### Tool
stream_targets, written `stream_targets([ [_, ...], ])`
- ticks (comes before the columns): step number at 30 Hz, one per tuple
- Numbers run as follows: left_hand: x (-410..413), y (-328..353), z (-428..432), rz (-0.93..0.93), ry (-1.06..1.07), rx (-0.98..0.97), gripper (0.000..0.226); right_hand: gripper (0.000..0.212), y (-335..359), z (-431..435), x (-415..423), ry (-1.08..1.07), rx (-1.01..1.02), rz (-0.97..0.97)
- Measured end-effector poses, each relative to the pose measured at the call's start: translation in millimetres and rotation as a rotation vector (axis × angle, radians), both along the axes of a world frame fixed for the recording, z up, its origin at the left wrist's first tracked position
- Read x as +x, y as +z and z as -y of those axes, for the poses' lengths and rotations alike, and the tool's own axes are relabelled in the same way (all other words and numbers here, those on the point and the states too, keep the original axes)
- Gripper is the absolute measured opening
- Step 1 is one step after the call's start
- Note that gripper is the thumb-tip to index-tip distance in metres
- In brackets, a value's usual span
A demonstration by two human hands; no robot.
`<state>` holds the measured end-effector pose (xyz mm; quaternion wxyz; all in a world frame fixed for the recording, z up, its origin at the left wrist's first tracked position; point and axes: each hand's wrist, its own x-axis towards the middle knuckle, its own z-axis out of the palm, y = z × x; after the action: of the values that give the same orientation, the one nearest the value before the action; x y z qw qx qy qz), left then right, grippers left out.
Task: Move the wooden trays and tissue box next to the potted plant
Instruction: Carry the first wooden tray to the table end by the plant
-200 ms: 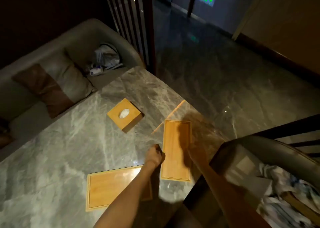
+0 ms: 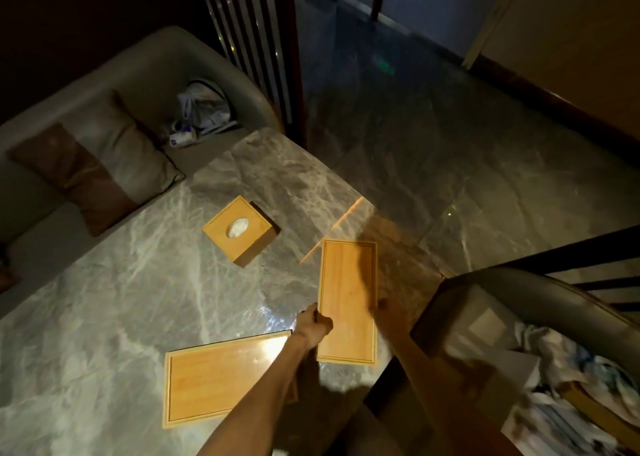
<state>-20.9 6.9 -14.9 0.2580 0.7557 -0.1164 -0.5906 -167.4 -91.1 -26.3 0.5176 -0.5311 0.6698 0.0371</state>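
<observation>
Two flat wooden trays lie on a grey marble table (image 2: 138,282). The right tray (image 2: 348,282) runs lengthwise away from me; my left hand (image 2: 313,322) grips its left long edge near the front, and my right hand (image 2: 389,311) is at its right long edge, in shadow. The second tray (image 2: 214,379) lies crosswise at the front, partly under my left forearm. A square wooden tissue box (image 2: 239,232) with white tissue in its oval slot stands farther back. No potted plant is in view.
A grey sofa (image 2: 114,84) with a brown-and-beige cushion (image 2: 93,175) and a plastic bag (image 2: 204,109) borders the table's far left. A grey chair (image 2: 519,282) holding cloths stands at the right. Dark marble floor lies beyond the table's right edge.
My left hand has closed onto the right tray's left edge. My right hand has come up against the tray's right edge.
</observation>
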Motion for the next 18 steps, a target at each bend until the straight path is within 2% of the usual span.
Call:
stream_targets([
  [3,-1.0,9.2,-8.1,-0.055,-0.017,-0.092,0.066,0.019,-0.1,-3.3,0.1,-0.035,0.047,0.016],
  [5,2.7,21.2,-16.7,-0.049,-0.026,-0.171,0.073,0.011,8.1,-3.7,3.1,-0.022,0.108,-0.010],
  [9,26.9,51.0,-37.3,-0.014,0.052,-0.249,0.073,0.031,26.2,-5.1,11.2,0.016,0.266,0.026],
  [12,58.4,75.8,-76.9,0.062,0.128,-0.312,0.066,0.038,49.5,-26.8,32.4,-0.017,0.346,0.211],
  [13,68.8,83.3,-95.0,0.107,0.211,-0.343,0.062,0.038,56.4,-39.0,42.2,-0.036,0.350,0.276],
  [15,86.0,96.3,-138.1,0.182,0.506,-0.384,0.061,0.036,72.1,-68.9,71.6,-0.027,0.351,0.377],
  [18,97.6,111.7,-205.2,0.172,0.965,-0.379,0.053,0.030,93.7,-128.3,134.0,0.046,0.385,0.475],
])
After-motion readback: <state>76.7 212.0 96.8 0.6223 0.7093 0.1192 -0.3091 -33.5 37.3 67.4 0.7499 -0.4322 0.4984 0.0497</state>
